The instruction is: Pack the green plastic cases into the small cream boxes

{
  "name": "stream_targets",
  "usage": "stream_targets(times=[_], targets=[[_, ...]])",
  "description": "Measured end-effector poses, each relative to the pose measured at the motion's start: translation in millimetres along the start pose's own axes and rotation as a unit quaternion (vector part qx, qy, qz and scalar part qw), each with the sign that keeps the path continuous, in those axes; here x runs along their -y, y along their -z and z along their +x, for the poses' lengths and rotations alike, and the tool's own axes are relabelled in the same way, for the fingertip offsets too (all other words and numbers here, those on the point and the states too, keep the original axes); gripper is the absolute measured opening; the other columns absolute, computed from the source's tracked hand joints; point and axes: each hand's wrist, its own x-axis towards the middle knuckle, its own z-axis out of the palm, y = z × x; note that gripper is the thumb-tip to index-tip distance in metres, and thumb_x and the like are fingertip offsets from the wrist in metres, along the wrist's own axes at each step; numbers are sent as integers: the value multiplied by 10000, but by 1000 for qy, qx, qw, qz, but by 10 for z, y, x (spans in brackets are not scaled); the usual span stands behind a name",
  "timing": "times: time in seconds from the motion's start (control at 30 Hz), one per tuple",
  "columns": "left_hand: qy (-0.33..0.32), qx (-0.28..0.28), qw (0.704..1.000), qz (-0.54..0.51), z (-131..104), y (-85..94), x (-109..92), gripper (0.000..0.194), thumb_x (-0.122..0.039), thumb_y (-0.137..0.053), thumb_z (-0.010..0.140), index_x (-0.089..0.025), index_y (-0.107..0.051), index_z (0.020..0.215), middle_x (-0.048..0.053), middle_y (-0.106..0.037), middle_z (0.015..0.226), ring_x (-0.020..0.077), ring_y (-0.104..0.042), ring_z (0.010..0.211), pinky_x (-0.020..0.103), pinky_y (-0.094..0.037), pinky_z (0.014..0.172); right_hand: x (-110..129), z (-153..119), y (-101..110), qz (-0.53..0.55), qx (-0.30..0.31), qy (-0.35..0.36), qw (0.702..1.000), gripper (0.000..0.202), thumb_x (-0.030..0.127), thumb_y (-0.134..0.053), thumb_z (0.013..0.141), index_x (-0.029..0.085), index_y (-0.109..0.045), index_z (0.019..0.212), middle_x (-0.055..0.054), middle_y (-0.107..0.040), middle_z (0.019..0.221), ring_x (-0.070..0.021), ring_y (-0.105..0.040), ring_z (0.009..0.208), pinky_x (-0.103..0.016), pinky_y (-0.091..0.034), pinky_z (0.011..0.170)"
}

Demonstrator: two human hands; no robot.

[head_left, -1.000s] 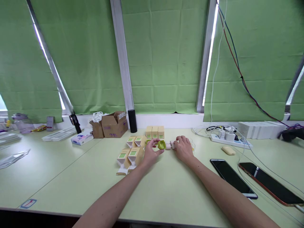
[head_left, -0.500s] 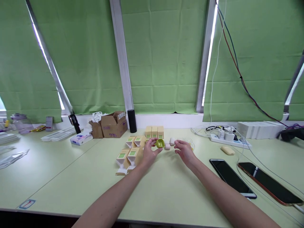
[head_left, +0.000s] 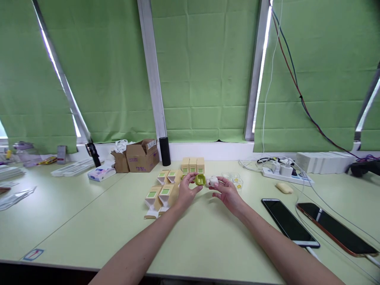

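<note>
My left hand (head_left: 187, 190) pinches a small olive-green square cup (head_left: 200, 179), its hollow side facing me. Close to the cup's right, my right hand (head_left: 226, 192) has its fingers closed on a small white rounded block (head_left: 213, 181). A second pale block (head_left: 208, 182) shows partly just left of it, mostly hidden. Several open cream cartons (head_left: 152, 196) with green squares lie left of my left hand. Behind it stand upright cream cartons (head_left: 192, 164). A clear plastic tray (head_left: 240, 183) with yellow spots inside sits beyond my right hand.
A white phone (head_left: 289, 221) and a red-cased phone (head_left: 337, 227) lie at the right, with cables across them. Behind are a power strip (head_left: 287, 177) and a beige rounded object (head_left: 284, 188). A cardboard box (head_left: 142, 158) and black cylinder (head_left: 165, 151) stand at the back.
My right hand has moved slightly left and closed on a white block, bringing it near the cup. More of the clear tray shows. My left hand stays about where it was.
</note>
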Motion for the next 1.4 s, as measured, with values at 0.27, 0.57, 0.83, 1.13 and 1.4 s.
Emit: stream_targets(times=[0.27, 0.57, 0.83, 1.13, 1.4], targets=[[-3, 1, 1000, 12, -11, -8, -13, 496, -191, -817, 674, -192, -641, 1137, 110, -699, 1211, 272, -659, 1126, 406, -477, 989, -44, -11, -13, -6, 23, 30, 999, 500, 287, -937, 563, 237, -633, 957, -15, -698, 976, -203, -699, 836, -335, -557, 712], [-6, -10, 999, 49, -9, -20, 17, 475, -142, -794, 686, -191, -662, 1140, 110, -667, 1231, 252, -643, 1132, 431, -454, 1040, -83, 37, 7, -72, -28, 10, 997, 496, 309, -923, 541, 209, -646, 941, -48, -730, 1012, -111, -583, 641, -231, -428, 507], [-9, -31, 994, 107, -14, -21, 21, 473, -119, -801, 678, -215, -702, 1131, 105, -631, 1222, 250, -631, 1093, 446, -472, 1019, -27, 55, 14, -19, -28, -7, 999, 514, 273, -917, 521, 187, -709, 982, -98, -773, 966, -168, -653, 693, -271, -483, 552], [-37, -7, 992, 122, -49, -44, 5, 507, -84, -803, 660, -246, -715, 1133, 78, -611, 1196, 240, -608, 1079, 429, -484, 1006, -39, 47, -17, -68, -38, 51, 996, 518, 415, -938, 556, 172, -738, 967, -59, -742, 848, -159, -613, 705, -263, -483, 538], [-52, 4, 989, 136, -99, -87, -99, 440, -83, -812, 663, -252, -739, 1063, 70, -566, 1183, 263, -568, 1184, 437, -444, 1077, -44, 37, -59, -156, -24, 84, 984, 478, 498, -905, 588, 175, -753, 906, -41, -715, 776, -153, -587, 659, -251, -465, 492]])
